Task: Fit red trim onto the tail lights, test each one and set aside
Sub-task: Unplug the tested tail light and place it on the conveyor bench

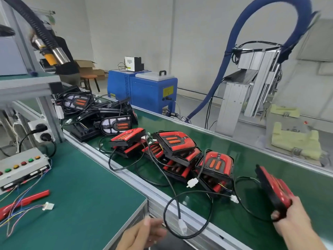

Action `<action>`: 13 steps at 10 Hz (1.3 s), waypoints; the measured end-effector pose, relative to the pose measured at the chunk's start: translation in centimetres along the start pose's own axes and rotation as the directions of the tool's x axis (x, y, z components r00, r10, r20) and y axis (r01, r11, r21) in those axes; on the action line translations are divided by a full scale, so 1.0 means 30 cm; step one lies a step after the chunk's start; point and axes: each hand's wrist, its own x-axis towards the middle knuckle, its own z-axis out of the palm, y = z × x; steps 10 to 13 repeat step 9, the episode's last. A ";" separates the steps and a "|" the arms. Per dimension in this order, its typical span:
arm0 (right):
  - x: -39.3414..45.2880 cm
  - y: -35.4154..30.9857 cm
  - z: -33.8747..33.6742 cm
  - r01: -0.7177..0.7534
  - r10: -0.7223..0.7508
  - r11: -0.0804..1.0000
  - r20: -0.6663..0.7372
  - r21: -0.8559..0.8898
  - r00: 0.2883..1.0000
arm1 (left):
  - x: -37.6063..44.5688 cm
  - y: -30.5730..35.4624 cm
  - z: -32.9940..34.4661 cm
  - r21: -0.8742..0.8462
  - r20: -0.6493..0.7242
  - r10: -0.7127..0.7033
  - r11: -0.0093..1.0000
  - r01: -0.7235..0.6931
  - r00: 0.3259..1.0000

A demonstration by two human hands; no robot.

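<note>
The right hand (288,216) has its grip curled round the lower end of a red-trimmed tail light (274,190), holding it tilted above the green conveyor belt (252,156) with its black cable (246,202) trailing down. The left hand (142,235) hovers blurred with relaxed fingers, gripping nothing, near a white connector (182,225). Further along the belt lies a pile of finished lights (177,152); a loose red trim (25,201) rests on the table (81,204).
</note>
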 end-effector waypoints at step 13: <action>0.079 0.097 -0.063 0.387 -0.426 0.146 0.295 -0.910 0.855 | 0.045 -0.081 -0.154 0.010 0.024 -0.059 0.998 0.059 0.998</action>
